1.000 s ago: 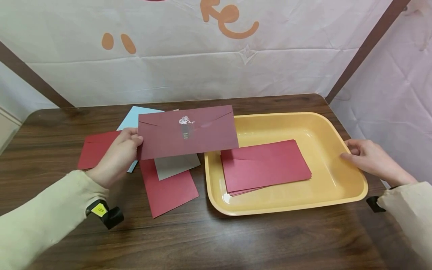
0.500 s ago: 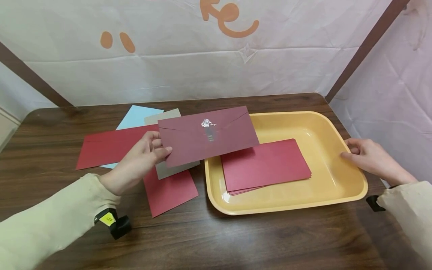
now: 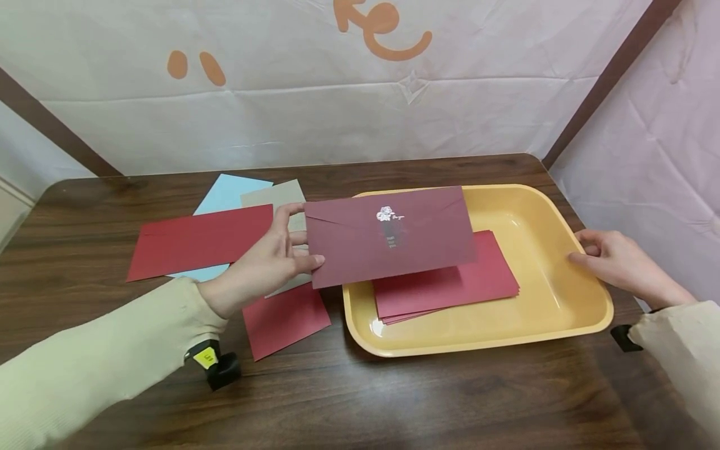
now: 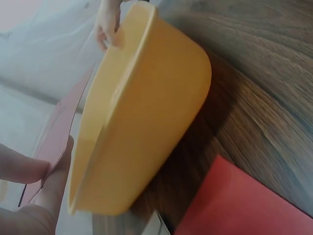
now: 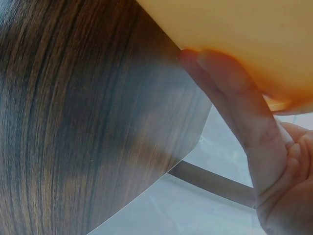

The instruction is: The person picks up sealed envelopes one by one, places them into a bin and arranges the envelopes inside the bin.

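My left hand [image 3: 275, 259] pinches the left edge of a dark maroon envelope [image 3: 349, 250] between thumb and fingers. The envelope, printed with a pale flower, hangs in the air over the left part of a yellow tray [image 3: 540, 275]. Beneath it a stack of crimson envelopes [image 3: 444, 294] lies in the tray, partly covered from view. My right hand [image 3: 624, 265] grips the tray's right rim, thumb inside; in the right wrist view its fingers [image 5: 234, 93] lie against the tray's outer wall.
Left of the tray, loose envelopes overlap on the wooden table [image 3: 360, 406]: a red one [image 3: 197, 240], a light blue one [image 3: 227, 190], a grey one [image 3: 275, 194] and a crimson one [image 3: 287, 322]. A printed cloth [image 3: 315, 131] hangs behind the table.
My left hand has carried the maroon envelope rightward, from above the loose envelopes to over the tray's stack, uncovering the grey envelope's upper part. My right hand stays on the rim.
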